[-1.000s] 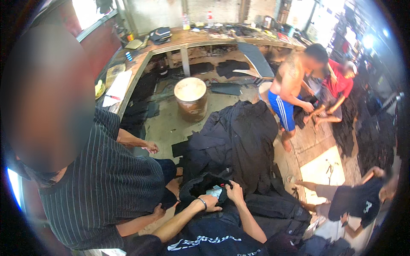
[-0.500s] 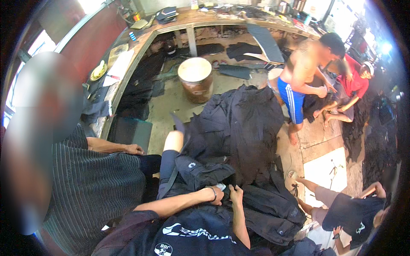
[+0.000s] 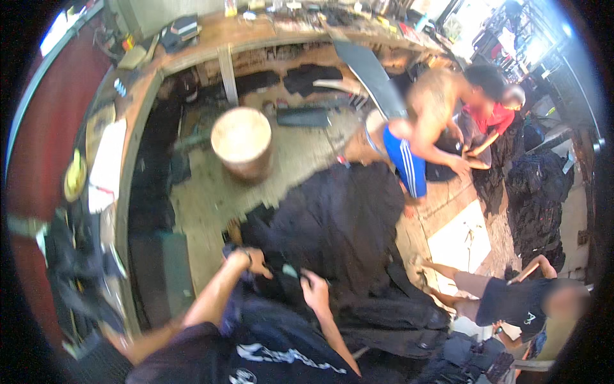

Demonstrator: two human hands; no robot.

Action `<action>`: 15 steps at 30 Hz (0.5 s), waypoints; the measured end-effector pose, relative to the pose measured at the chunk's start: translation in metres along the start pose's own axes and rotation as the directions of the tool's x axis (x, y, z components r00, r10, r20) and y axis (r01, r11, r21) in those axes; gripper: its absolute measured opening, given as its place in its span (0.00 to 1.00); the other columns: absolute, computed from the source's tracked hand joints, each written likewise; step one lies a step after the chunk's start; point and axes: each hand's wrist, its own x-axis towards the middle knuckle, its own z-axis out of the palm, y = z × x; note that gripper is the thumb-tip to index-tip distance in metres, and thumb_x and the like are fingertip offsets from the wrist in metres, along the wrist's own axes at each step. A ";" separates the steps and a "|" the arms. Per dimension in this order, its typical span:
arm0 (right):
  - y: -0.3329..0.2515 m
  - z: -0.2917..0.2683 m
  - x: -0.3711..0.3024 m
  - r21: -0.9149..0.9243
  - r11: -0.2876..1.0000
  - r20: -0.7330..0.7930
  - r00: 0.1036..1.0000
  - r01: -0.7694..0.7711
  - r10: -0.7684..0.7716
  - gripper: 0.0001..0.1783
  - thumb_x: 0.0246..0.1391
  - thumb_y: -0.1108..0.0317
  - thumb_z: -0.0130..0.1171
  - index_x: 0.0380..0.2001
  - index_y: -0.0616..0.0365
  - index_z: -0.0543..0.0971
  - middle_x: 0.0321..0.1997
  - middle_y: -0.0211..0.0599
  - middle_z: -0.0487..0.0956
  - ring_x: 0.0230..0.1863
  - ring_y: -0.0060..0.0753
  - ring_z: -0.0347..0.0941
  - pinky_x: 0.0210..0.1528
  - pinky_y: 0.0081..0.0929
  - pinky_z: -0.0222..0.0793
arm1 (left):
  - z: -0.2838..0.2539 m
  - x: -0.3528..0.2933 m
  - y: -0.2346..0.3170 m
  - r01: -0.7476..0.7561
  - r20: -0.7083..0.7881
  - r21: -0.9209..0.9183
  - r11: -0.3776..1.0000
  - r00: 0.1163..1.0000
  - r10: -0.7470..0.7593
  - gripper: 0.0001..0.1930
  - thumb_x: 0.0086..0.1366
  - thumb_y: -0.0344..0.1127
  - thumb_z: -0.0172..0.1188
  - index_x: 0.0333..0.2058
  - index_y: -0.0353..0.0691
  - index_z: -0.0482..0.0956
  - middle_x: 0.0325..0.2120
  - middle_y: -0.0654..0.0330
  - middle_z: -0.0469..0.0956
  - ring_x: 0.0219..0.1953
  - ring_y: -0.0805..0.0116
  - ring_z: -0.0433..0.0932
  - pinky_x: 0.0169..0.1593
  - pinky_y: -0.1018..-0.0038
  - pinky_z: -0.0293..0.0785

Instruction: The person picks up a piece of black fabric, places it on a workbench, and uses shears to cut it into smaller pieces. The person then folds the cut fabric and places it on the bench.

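Observation:
A heap of black garments lies in front of me. My left hand, with a dark band at its wrist, is at the heap's near left edge, its fingers curled at black cloth and slightly blurred. To its right, my right hand grips the same black garment with its fingertips pointing up and left. Between the two hands shows a small pale green-white piece on the dark cloth; I cannot make out what it is. Folds hide parts of the fingers.
A drum with a pale top stands beyond the heap. A wooden bench runs along the back and left. One person in blue shorts, one in red and one in black are on the right. Another's forearm shows lower left.
My view has swung left, and my hands have moved apart a little. The co-worker at left has mostly left the picture. The person in blue shorts has bent lower.

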 end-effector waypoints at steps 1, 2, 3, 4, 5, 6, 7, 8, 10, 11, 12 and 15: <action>-0.025 0.022 0.021 -0.040 0.977 0.145 0.966 -0.210 0.214 0.19 0.63 0.65 0.62 0.54 0.58 0.86 0.47 0.54 0.88 0.47 0.48 0.88 0.51 0.37 0.80 | -0.020 0.006 -0.037 -0.063 -0.016 -0.018 0.998 0.998 0.063 0.42 0.53 0.74 0.69 0.52 0.40 0.88 0.53 0.48 0.86 0.56 0.48 0.84 0.60 0.57 0.79; -0.046 0.045 0.049 -0.070 0.982 0.140 0.973 -0.176 0.185 0.19 0.63 0.64 0.62 0.54 0.57 0.86 0.45 0.54 0.88 0.44 0.48 0.88 0.48 0.38 0.80 | -0.032 0.010 -0.069 -0.045 0.024 -0.128 0.991 0.999 0.049 0.38 0.56 0.71 0.69 0.54 0.46 0.88 0.54 0.50 0.86 0.57 0.50 0.84 0.62 0.58 0.78; -0.068 0.066 0.068 -0.165 0.942 0.151 0.936 -0.293 0.317 0.18 0.62 0.63 0.63 0.53 0.56 0.87 0.43 0.54 0.88 0.42 0.49 0.88 0.46 0.38 0.80 | -0.036 0.011 -0.096 0.015 0.037 -0.145 0.989 0.999 -0.009 0.35 0.57 0.69 0.69 0.55 0.51 0.88 0.54 0.53 0.86 0.58 0.51 0.84 0.62 0.58 0.78; -0.092 0.086 0.091 -0.210 0.946 0.123 0.953 -0.249 0.278 0.16 0.63 0.66 0.63 0.51 0.58 0.87 0.29 0.46 0.87 0.27 0.39 0.82 0.36 0.40 0.77 | -0.036 0.007 -0.119 0.065 -0.011 -0.165 0.984 0.998 -0.068 0.34 0.58 0.67 0.69 0.57 0.52 0.87 0.55 0.54 0.86 0.60 0.53 0.83 0.63 0.58 0.78; -0.113 0.105 0.119 -0.248 0.952 0.145 0.965 -0.179 0.219 0.16 0.63 0.65 0.63 0.51 0.58 0.87 0.29 0.47 0.87 0.27 0.39 0.83 0.36 0.39 0.77 | -0.034 -0.001 -0.138 0.064 -0.038 -0.280 0.958 0.996 -0.077 0.28 0.59 0.64 0.70 0.52 0.54 0.90 0.50 0.53 0.88 0.55 0.49 0.85 0.59 0.57 0.79; -0.134 0.123 0.144 -0.282 0.950 0.174 0.967 -0.135 0.189 0.16 0.63 0.65 0.63 0.50 0.58 0.87 0.30 0.48 0.86 0.27 0.39 0.83 0.36 0.39 0.77 | -0.029 -0.014 -0.153 0.051 -0.140 -0.276 0.960 0.986 -0.092 0.27 0.60 0.62 0.69 0.51 0.52 0.90 0.51 0.54 0.88 0.56 0.49 0.84 0.60 0.57 0.79; -0.156 0.139 0.168 -0.335 0.936 0.200 0.963 -0.105 0.180 0.15 0.63 0.64 0.63 0.50 0.58 0.87 0.30 0.50 0.86 0.27 0.39 0.83 0.36 0.39 0.77 | -0.030 -0.026 -0.171 0.081 -0.109 -0.299 0.951 0.987 -0.119 0.28 0.60 0.61 0.69 0.53 0.52 0.89 0.53 0.54 0.86 0.58 0.49 0.84 0.61 0.57 0.79; -0.178 0.157 0.189 -0.273 0.957 0.214 0.964 -0.095 0.156 0.15 0.63 0.64 0.63 0.49 0.59 0.87 0.33 0.53 0.86 0.31 0.45 0.85 0.37 0.40 0.78 | -0.033 -0.039 -0.182 0.035 -0.118 -0.333 0.942 0.990 -0.078 0.30 0.60 0.62 0.68 0.56 0.50 0.87 0.54 0.49 0.85 0.57 0.49 0.84 0.61 0.55 0.79; -0.223 0.193 0.226 -0.249 0.968 0.240 0.969 0.004 0.058 0.15 0.63 0.64 0.63 0.50 0.58 0.87 0.38 0.56 0.87 0.37 0.55 0.86 0.40 0.42 0.80 | -0.049 -0.063 -0.196 0.052 -0.150 -0.381 0.923 0.982 -0.118 0.33 0.64 0.64 0.64 0.56 0.44 0.85 0.55 0.42 0.83 0.57 0.44 0.83 0.62 0.51 0.78; -0.246 0.205 0.244 -0.269 0.962 0.239 0.971 0.046 0.021 0.15 0.64 0.64 0.63 0.50 0.58 0.86 0.40 0.56 0.87 0.38 0.57 0.86 0.41 0.43 0.80 | -0.061 -0.078 -0.201 0.020 -0.184 -0.425 0.905 0.977 -0.108 0.34 0.66 0.64 0.62 0.57 0.40 0.84 0.55 0.40 0.83 0.59 0.42 0.82 0.63 0.50 0.76; -0.267 0.210 0.260 -0.215 0.976 0.239 0.971 0.042 0.011 0.18 0.63 0.62 0.63 0.52 0.59 0.86 0.42 0.57 0.87 0.42 0.60 0.85 0.45 0.46 0.81 | -0.079 -0.089 -0.203 0.006 -0.278 -0.439 0.898 0.950 -0.142 0.33 0.67 0.63 0.61 0.57 0.40 0.84 0.53 0.39 0.83 0.57 0.41 0.82 0.61 0.49 0.77; -0.320 0.201 0.297 -0.145 0.988 0.117 0.993 0.044 -0.027 0.18 0.65 0.62 0.62 0.53 0.61 0.85 0.45 0.56 0.87 0.44 0.62 0.85 0.47 0.47 0.82 | -0.129 -0.126 -0.188 -0.026 -0.493 -0.441 0.897 0.842 -0.218 0.28 0.72 0.58 0.58 0.56 0.41 0.82 0.45 0.37 0.85 0.50 0.37 0.84 0.56 0.46 0.79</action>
